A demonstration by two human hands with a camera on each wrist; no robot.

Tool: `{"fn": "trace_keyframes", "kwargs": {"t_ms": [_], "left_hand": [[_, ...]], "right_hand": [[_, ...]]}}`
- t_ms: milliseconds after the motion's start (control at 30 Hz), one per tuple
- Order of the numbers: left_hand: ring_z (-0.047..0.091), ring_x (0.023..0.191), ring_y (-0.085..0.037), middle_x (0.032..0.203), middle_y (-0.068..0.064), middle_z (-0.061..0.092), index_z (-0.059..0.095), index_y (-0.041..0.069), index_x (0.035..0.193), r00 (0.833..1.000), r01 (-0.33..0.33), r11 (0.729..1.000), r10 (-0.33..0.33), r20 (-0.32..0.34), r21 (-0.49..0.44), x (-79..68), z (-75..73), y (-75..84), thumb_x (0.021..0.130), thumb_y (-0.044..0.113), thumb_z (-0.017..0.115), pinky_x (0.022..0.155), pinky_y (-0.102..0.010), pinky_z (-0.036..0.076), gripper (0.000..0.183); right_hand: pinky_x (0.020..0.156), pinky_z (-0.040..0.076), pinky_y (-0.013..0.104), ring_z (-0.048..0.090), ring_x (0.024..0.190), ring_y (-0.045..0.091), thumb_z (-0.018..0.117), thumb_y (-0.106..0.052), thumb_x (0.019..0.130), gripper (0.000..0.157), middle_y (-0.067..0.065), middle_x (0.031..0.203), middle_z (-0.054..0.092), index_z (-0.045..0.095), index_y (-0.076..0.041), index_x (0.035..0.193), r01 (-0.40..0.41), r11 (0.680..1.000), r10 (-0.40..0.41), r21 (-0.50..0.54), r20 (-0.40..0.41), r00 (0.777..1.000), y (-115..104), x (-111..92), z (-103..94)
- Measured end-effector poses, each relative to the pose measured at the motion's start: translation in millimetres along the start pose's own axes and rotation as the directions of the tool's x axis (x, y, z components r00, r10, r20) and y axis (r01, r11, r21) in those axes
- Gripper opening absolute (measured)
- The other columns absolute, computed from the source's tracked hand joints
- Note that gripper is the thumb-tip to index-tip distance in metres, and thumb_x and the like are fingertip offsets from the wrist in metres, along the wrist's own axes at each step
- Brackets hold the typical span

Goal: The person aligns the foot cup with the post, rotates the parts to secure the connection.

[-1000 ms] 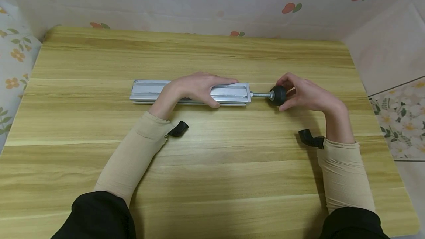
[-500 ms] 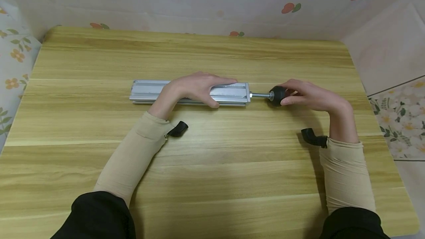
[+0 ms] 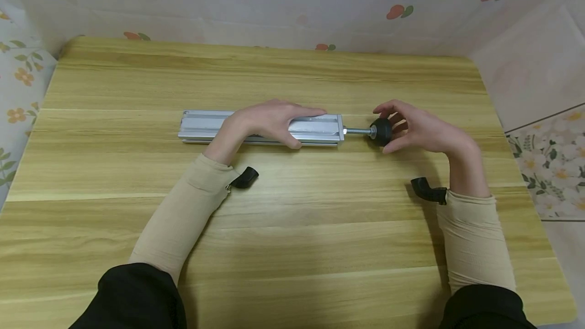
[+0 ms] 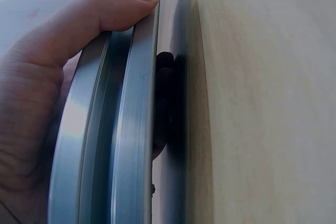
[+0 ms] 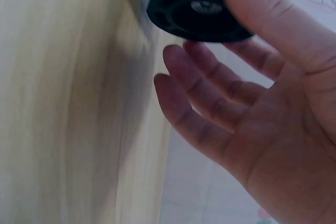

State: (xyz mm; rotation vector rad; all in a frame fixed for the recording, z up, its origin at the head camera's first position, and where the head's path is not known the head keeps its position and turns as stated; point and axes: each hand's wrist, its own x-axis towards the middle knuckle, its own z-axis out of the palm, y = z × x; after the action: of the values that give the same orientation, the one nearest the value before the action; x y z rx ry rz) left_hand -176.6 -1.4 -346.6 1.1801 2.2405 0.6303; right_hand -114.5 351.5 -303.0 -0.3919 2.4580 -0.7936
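Observation:
On the wooden table lies a silver aluminium profile (image 3: 315,130), lengthwise from left to right. My left hand (image 3: 274,121) grips it from above, thumb along the near side and fingers across the far side. In the left wrist view the thumb (image 4: 115,11) bends over the grooved face. A threaded rod (image 3: 358,131) with a nut sticks out of the profile's right end and bears a round black levelling foot (image 3: 381,132). Around this foot my right hand (image 3: 422,128) is spread, slight gaps showing at index finger and thumb. In the right wrist view the foot's hollow underside (image 5: 194,11) faces the palm.
Small black camera mounts (image 3: 245,178) sit on both wrists, the right mount (image 3: 427,190) close over the tabletop. The table (image 3: 320,248) ends at a patterned wall covering (image 3: 274,9) behind and at a wall on the right.
My right hand closed on the black foot and drew slightly right half a second ago, then spread again and shifted back left around it. The left hand and the profile have stayed in place.

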Motion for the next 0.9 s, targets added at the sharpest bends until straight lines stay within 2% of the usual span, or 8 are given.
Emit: {"fn": "trace_keyframes", "kwargs": {"t_ms": [67, 100, 300, 400, 600, 733, 900], "left_hand": [[0.045, 0.143, -0.012, 0.166, 0.015, 0.035, 0.029, 0.039, 0.162, 1.000, 0.000, 1.000, 0.000, -0.001, -0.001, -0.3, 0.0, -0.3, 0.082, 0.034, 0.070, 0.118, -0.041, 0.037, 0.090], [0.044, 0.144, -0.012, 0.166, 0.014, 0.035, 0.029, 0.038, 0.162, 1.000, -0.001, 1.000, 0.001, -0.001, -0.001, -0.3, 0.1, -0.2, 0.082, 0.034, 0.070, 0.118, -0.041, 0.037, 0.090], [0.044, 0.145, -0.012, 0.167, 0.016, 0.033, 0.028, 0.039, 0.162, 1.000, -0.001, 1.000, 0.001, 0.002, 0.000, -0.6, 0.5, 0.3, 0.083, 0.035, 0.070, 0.118, -0.041, 0.038, 0.090], [0.044, 0.144, -0.011, 0.166, 0.015, 0.034, 0.028, 0.039, 0.163, 1.000, -0.003, 1.000, 0.003, 0.000, 0.005, -0.2, 0.4, 0.3, 0.083, 0.035, 0.070, 0.118, -0.041, 0.038, 0.090], [0.047, 0.139, -0.011, 0.166, 0.015, 0.035, 0.028, 0.038, 0.163, 1.000, -0.006, 1.000, 0.006, -0.001, 0.008, 0.2, 0.2, -0.2, 0.082, 0.035, 0.070, 0.117, -0.041, 0.039, 0.091], [0.045, 0.143, -0.012, 0.166, 0.014, 0.036, 0.028, 0.039, 0.162, 1.000, -0.003, 1.000, 0.003, -0.001, 0.002, 0.1, 0.3, 0.1, 0.082, 0.034, 0.070, 0.118, -0.041, 0.038, 0.091], [0.043, 0.146, -0.011, 0.166, 0.014, 0.036, 0.028, 0.040, 0.162, 1.000, 0.001, 1.000, -0.001, 0.000, 0.005, 0.2, 0.2, -0.2, 0.082, 0.035, 0.070, 0.119, -0.041, 0.037, 0.090]], "right_hand": [[0.105, 0.050, 0.047, 0.053, 0.127, 0.033, 0.088, -0.011, 0.079, 0.084, 0.015, 0.146, 0.048, 0.041, -0.006, 0.148, -0.010, 1.000, 0.010, 0.000, -0.011, 1.000, -3.4, 2.7, 2.0], [0.105, 0.050, 0.049, 0.054, 0.126, 0.033, 0.089, -0.010, 0.077, 0.084, 0.015, 0.145, 0.049, 0.041, -0.005, 0.147, -0.014, 1.000, 0.014, -0.001, -0.016, 1.000, -4.2, 3.9, 3.0], [0.102, 0.053, 0.043, 0.057, 0.124, 0.032, 0.089, -0.008, 0.077, 0.078, 0.015, 0.140, 0.053, 0.045, -0.003, 0.142, -0.029, 1.000, 0.029, -0.010, -0.046, 0.999, -3.5, 4.6, 5.2], [0.100, 0.054, 0.037, 0.058, 0.121, 0.027, 0.088, -0.009, 0.079, 0.073, 0.015, 0.137, 0.056, 0.048, -0.003, 0.140, -0.019, 1.000, 0.017, -0.022, -0.060, 0.998, -1.1, 2.2, 4.0], [0.089, 0.048, 0.013, 0.059, 0.112, 0.014, 0.079, -0.015, 0.089, 0.057, 0.014, 0.132, 0.063, 0.053, -0.005, 0.138, -0.015, 0.999, 0.013, -0.043, -0.053, 0.999, 2.9, -2.2, 0.2], [0.087, 0.043, 0.010, 0.059, 0.114, 0.015, 0.074, -0.022, 0.094, 0.052, 0.013, 0.131, 0.064, 0.055, -0.007, 0.140, -0.018, 0.997, 0.015, -0.072, -0.042, 0.999, 4.3, -3.7, -1.3], [0.091, 0.041, 0.010, 0.058, 0.114, 0.005, 0.069, -0.026, 0.098, 0.048, 0.008, 0.132, 0.066, 0.056, -0.012, 0.142, -0.022, 0.994, 0.018, -0.107, -0.042, 0.999, 5.0, -4.3, -2.6]]}}
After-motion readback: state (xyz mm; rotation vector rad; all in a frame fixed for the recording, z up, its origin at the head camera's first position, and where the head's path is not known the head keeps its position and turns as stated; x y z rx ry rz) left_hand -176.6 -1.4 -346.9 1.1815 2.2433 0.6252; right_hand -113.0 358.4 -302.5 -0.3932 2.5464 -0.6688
